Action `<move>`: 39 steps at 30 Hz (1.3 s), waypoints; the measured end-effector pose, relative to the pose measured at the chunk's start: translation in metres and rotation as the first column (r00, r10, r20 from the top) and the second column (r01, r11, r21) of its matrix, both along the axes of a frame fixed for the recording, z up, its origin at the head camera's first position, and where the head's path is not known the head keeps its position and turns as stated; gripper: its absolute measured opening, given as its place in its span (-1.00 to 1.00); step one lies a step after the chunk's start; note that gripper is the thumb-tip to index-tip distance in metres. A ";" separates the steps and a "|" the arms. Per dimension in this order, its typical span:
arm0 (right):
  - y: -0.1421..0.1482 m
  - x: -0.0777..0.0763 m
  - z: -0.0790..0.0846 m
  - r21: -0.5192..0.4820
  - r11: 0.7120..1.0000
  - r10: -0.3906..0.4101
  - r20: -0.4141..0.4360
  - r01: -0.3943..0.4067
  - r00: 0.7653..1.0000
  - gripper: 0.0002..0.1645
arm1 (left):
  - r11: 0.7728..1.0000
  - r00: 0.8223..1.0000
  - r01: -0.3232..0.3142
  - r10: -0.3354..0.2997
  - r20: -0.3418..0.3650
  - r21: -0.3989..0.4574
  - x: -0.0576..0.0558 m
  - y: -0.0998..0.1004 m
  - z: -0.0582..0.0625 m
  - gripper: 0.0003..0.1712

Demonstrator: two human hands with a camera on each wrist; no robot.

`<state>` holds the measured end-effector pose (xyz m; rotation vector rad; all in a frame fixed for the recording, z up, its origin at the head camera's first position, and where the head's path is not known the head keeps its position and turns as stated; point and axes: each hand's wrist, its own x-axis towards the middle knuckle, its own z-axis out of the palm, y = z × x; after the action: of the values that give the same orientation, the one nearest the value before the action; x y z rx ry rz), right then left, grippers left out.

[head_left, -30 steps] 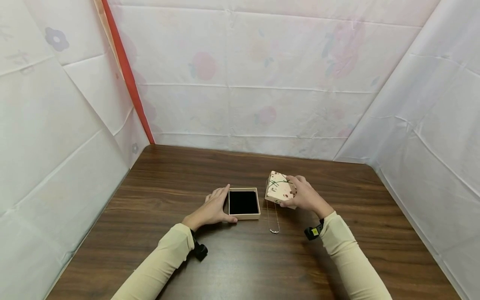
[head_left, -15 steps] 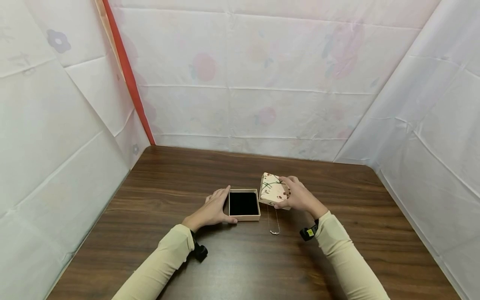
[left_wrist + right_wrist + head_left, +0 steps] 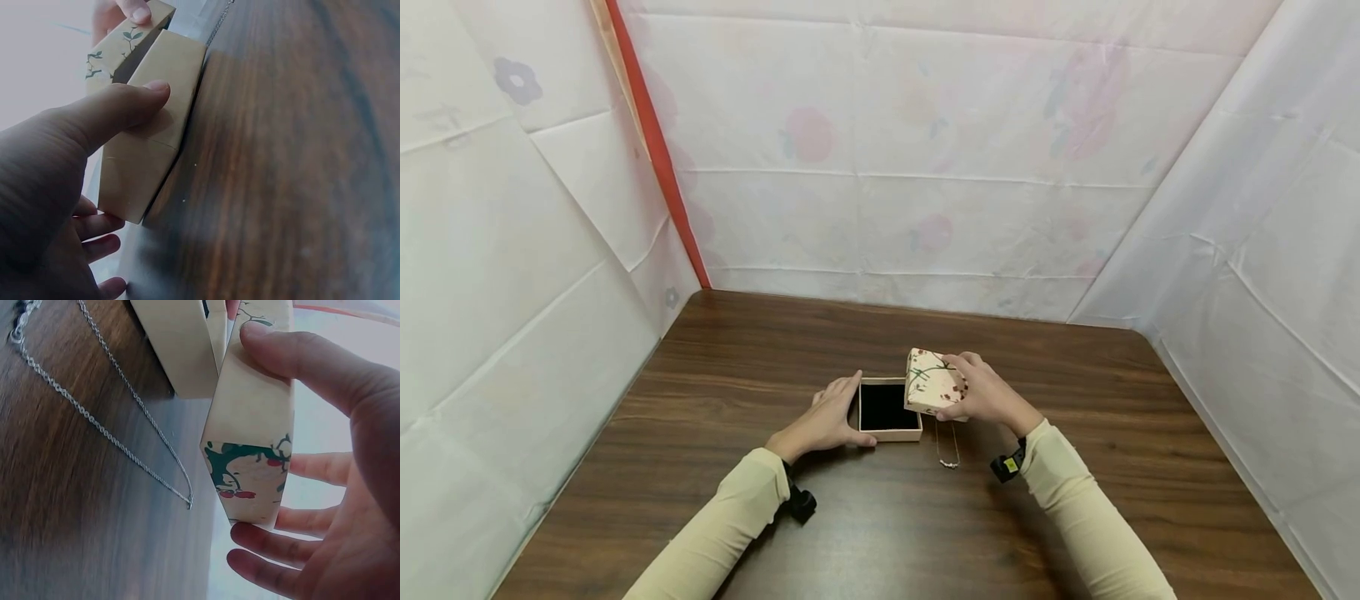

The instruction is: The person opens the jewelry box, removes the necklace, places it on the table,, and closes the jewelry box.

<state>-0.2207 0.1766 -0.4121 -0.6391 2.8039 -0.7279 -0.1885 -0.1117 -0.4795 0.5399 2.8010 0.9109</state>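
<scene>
A small cream box base (image 3: 895, 436) with a black lining sits on the table, its top uncovered at the left. My left hand (image 3: 826, 421) holds it by its left side; in the left wrist view the thumb (image 3: 125, 107) lies on the near wall. My right hand (image 3: 988, 395) grips the matching lid (image 3: 931, 385), patterned with branches and red blossoms, between thumb and fingers. Slightly tilted, the lid overlaps the base's right part. A thin silver necklace (image 3: 949, 464) lies on the table below the lid, its far end hidden in the head view but visible as a chain (image 3: 94, 420) in the right wrist view.
The dark wood table (image 3: 880, 533) stretches around both hands. White patterned cloth (image 3: 887, 225) closes off the back and both sides, with a red strip (image 3: 662, 167) at the left rear corner. Black camera straps sit on both wrists.
My right hand has carried the lid leftward, from beside the base to over its right part. The left hand and the base stay nearly still, and the necklace keeps its place.
</scene>
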 end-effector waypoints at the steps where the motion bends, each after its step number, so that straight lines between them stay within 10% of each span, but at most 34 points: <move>1: -0.001 0.000 0.000 0.002 1.000 0.005 -0.002 -0.005 1.000 0.20 | 1.000 1.000 0.000 0.000 0.001 0.001 0.000 0.000 0.000 0.40; 39: -0.050 0.000 -0.005 0.061 0.985 0.159 0.050 -0.162 0.986 0.18 | 1.000 1.000 -0.009 0.009 -0.011 0.001 -0.002 0.003 0.001 0.46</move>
<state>-0.2202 0.1265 -0.4166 -0.8146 2.6846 -0.6100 -0.1901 -0.1088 -0.4783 0.5354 2.8155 0.9136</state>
